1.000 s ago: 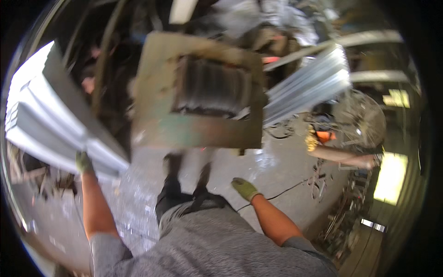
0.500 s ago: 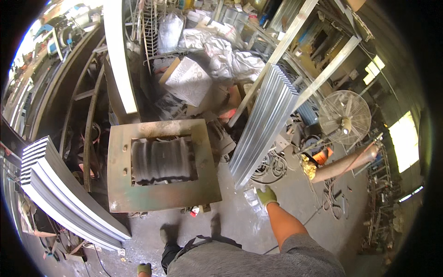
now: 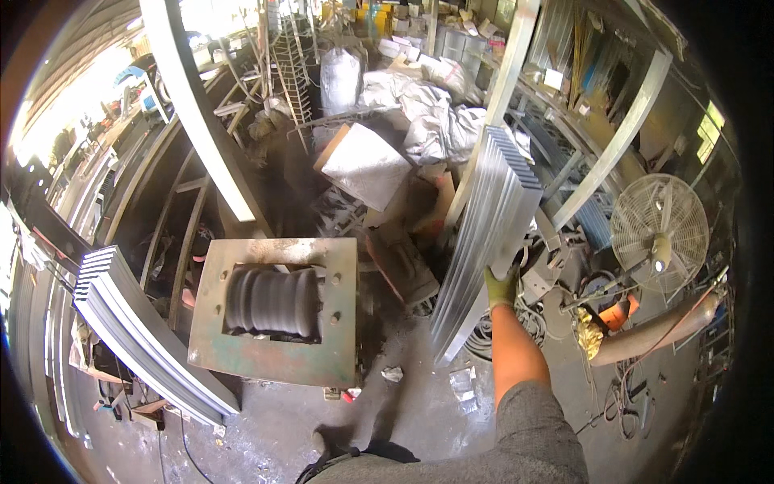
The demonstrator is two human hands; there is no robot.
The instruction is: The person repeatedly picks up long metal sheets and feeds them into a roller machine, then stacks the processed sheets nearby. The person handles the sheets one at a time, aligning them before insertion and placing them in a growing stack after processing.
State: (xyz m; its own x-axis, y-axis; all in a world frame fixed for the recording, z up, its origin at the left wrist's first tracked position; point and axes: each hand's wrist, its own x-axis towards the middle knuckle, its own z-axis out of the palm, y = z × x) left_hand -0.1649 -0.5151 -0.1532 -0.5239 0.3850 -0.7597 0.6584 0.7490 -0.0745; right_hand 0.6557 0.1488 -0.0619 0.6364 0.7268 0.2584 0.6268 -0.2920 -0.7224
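My right hand [image 3: 501, 287], in a green work glove, reaches forward to the right edge of a leaning stack of silvery metal channels [image 3: 484, 234]. Its thumb and fingers are spread apart against the stack's side; whether they touch it is hard to tell. The channels stand tilted, their upper ends against a metal post. My left hand is out of view. To the left of the stack, a low green metal machine [image 3: 274, 367] has a square opening, in which a dark ribbed roller [image 3: 272, 302] looks blurred.
Another stack of pale channels [image 3: 153, 343] leans at the left. On the right are a round caged fan [image 3: 659, 234], a long gas cylinder [image 3: 657, 329] lying tilted, and coiled cables [image 3: 629, 403] on the floor. White sacks [image 3: 443, 121] and a carton [image 3: 367, 165] lie behind the machine.
My right hand has moved forward and up, from beside the lower end of the right stack to its side edge. My left hand has left the view. The view has tilted up.
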